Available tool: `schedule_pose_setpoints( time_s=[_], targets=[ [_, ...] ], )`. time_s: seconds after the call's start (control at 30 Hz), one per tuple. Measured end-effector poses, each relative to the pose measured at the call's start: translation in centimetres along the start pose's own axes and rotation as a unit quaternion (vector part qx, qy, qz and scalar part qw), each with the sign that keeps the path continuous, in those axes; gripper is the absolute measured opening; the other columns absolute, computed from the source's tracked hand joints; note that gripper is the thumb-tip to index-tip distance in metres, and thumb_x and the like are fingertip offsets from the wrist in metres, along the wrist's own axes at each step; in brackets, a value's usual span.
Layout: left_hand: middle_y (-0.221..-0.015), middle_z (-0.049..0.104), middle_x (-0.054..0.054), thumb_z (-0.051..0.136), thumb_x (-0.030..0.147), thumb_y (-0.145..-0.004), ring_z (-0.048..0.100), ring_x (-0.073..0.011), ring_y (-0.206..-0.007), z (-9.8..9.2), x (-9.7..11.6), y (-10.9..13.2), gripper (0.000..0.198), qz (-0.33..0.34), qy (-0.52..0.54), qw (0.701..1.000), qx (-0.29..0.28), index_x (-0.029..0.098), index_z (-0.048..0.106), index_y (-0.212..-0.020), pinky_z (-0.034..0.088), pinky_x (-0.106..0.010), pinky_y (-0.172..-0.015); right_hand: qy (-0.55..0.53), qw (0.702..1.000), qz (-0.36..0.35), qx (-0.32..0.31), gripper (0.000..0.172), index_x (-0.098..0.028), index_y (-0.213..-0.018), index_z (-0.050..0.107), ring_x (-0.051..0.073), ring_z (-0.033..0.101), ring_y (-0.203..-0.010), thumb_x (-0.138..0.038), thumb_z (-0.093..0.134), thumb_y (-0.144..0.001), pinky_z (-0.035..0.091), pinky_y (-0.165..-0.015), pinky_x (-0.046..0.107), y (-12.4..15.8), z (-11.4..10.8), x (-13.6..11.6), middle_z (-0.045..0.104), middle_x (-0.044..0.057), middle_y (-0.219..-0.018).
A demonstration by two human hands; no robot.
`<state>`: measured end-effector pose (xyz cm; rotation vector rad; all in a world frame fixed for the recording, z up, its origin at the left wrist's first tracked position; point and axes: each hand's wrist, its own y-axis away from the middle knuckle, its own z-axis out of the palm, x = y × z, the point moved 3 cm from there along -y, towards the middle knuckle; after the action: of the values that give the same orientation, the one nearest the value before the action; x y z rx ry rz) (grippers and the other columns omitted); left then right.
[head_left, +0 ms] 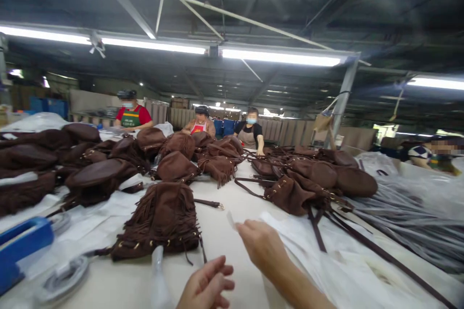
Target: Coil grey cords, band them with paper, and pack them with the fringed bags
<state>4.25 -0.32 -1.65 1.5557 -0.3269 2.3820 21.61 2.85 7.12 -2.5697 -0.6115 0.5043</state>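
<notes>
We record both hands apart above the pale table (214,234): the right hand (261,244) pinches a small translucent strip (231,220) at its fingertips, while the left hand (212,284) hangs nearer us, its thumb and fingers parted and loosely curled. The fringed brown bag (165,210) lies on the table ahead and to the left of the hands — gold-eyeleted end toward us — and beyond it we note heaped brown bags (99,174) and three co-workers (132,118).

Free tabletop (214,237) between fringed bag (165,217) and right bag heap (295,194)
</notes>
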Motion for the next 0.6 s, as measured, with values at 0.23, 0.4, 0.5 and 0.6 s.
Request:
schedule_pose_setpoints(
  time_s=[0.23,0.4,0.5,0.6],
  targets=[
    [-0.074,0.068,-0.006,0.087,0.044,-0.059,0.064,-0.0193,-0.069,1.3,-1.2,2.3,0.044,-0.074,0.186,0.976,0.085,0.012,0.067,-0.081,0.046,-0.024,-0.060,0.014,0.977,-0.194,0.088,0.019,-0.018,-0.091,0.065,0.020,0.060,-0.065,-0.011,0.050,-0.083,0.043,-0.059,0.029,7.9,3.9,-8.5,0.066,0.006,-0.076],
    [-0.091,0.074,-0.015,0.073,0.035,-0.079,0.069,-0.0225,-0.077,0.6,1.9,3.7,0.029,-0.086,0.166,0.978,0.092,0.010,0.065,-0.093,0.052,-0.031,-0.069,-0.318,0.938,0.140,-0.012,0.050,-0.023,-0.128,0.051,0.024,0.062,-0.100,-0.034,0.063,-0.080,0.050,-0.079,0.032,9.2,1.9,-6.4,0.060,0.011,-0.120],
    [-0.095,0.074,-0.017,0.067,0.031,-0.085,0.070,-0.0249,-0.084,0.7,4.4,3.6,0.025,-0.055,0.148,0.984,0.081,0.009,0.065,-0.096,0.053,-0.034,-0.077,-0.479,0.829,0.255,-0.133,0.090,-0.014,-0.137,0.040,0.019,0.061,-0.068,-0.063,0.069,-0.067,0.046,-0.059,0.028,10.1,4.2,-6.3,0.064,0.006,-0.086],
    [-0.097,0.073,-0.018,0.060,0.028,-0.090,0.071,-0.0262,-0.087,0.4,6.0,3.1,0.023,-0.036,0.137,0.986,0.088,0.008,0.064,-0.101,0.053,-0.036,-0.079,-0.583,0.731,0.285,-0.208,0.083,-0.014,-0.111,0.057,0.011,0.050,-0.050,-0.073,0.072,-0.055,0.034,-0.047,0.022,10.7,6.5,-7.3,0.058,-0.001,-0.066]
  ],
)
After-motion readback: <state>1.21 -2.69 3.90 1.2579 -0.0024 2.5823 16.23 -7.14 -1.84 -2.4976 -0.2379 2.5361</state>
